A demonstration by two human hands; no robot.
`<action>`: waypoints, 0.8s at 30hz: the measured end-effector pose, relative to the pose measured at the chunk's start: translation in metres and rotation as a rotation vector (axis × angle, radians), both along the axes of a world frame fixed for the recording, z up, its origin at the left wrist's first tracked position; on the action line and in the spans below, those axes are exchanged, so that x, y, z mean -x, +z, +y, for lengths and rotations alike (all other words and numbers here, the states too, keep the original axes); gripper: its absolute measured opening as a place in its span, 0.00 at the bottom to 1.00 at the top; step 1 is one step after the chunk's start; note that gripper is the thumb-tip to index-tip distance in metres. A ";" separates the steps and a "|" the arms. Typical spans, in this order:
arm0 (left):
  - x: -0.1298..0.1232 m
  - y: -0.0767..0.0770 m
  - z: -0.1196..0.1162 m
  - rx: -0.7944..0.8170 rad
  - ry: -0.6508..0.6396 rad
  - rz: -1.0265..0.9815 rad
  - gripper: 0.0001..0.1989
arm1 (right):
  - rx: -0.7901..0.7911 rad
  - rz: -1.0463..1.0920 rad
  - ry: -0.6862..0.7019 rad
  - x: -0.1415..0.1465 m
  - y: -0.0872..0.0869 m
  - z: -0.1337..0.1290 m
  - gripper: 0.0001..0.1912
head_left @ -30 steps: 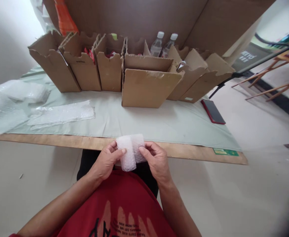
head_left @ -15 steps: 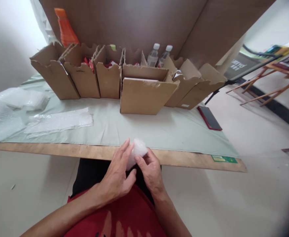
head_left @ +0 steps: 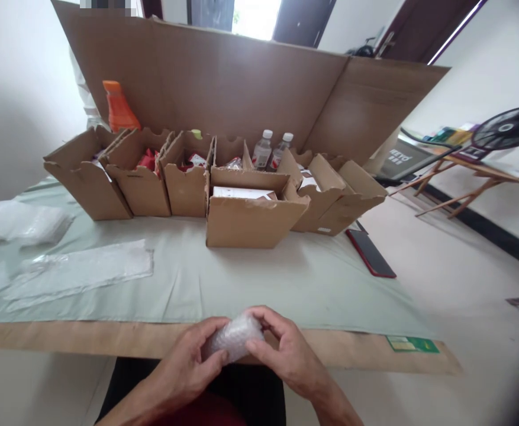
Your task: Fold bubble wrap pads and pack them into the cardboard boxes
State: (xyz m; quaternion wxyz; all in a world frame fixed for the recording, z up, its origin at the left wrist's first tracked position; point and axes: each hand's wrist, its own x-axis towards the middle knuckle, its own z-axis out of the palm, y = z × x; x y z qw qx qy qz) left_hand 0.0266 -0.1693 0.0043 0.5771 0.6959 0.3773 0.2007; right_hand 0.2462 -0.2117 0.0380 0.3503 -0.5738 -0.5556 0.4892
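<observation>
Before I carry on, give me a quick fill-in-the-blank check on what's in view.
1. The left hand holds one end of the bubble-wrap bundle; the other end is held by the ____ hand.
2. The caps on the two clear bottles are ____.
3. The bottle behind the cardboard boxes at far left is coloured ____.
4. The edge of the dark-screened phone is ____.

Missing words: right; white; orange; red.

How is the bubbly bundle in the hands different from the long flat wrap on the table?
The bubbly bundle is held between the left hand and right hand, while the flat wrap lies on the pale green cloth. The bubbly bundle is short and chunky; the flat wrap is long and spread out. Both look whitish and shiny.
</observation>
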 end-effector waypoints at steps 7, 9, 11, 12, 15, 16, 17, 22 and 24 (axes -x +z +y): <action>0.004 -0.019 0.040 -0.124 0.080 -0.091 0.29 | -0.281 -0.121 -0.107 -0.064 0.081 0.052 0.07; 0.001 -0.028 0.051 -0.126 0.121 -0.113 0.24 | -0.422 -0.005 -0.316 -0.087 0.106 0.081 0.09; -0.003 -0.034 0.059 -0.157 0.127 -0.101 0.19 | -0.536 0.028 -0.480 -0.105 0.124 0.115 0.11; -0.006 -0.036 0.061 -0.196 0.126 -0.093 0.16 | -0.562 -0.010 -0.521 -0.112 0.130 0.131 0.13; -0.012 -0.040 0.061 -0.361 0.139 -0.089 0.13 | -0.517 -0.418 -0.540 -0.122 0.141 0.170 0.12; -0.014 -0.041 0.060 -0.407 0.142 -0.088 0.13 | -0.479 -0.628 -0.540 -0.121 0.143 0.178 0.10; -0.014 -0.042 0.059 -0.442 0.142 -0.087 0.14 | -0.441 -0.839 -0.537 -0.119 0.145 0.184 0.09; -0.014 -0.045 0.057 -0.531 0.140 -0.069 0.15 | -0.194 -1.470 -0.334 -0.105 0.150 0.200 0.08; -0.014 -0.045 0.058 -0.554 0.141 -0.072 0.15 | -0.113 -1.551 -0.232 -0.103 0.148 0.209 0.11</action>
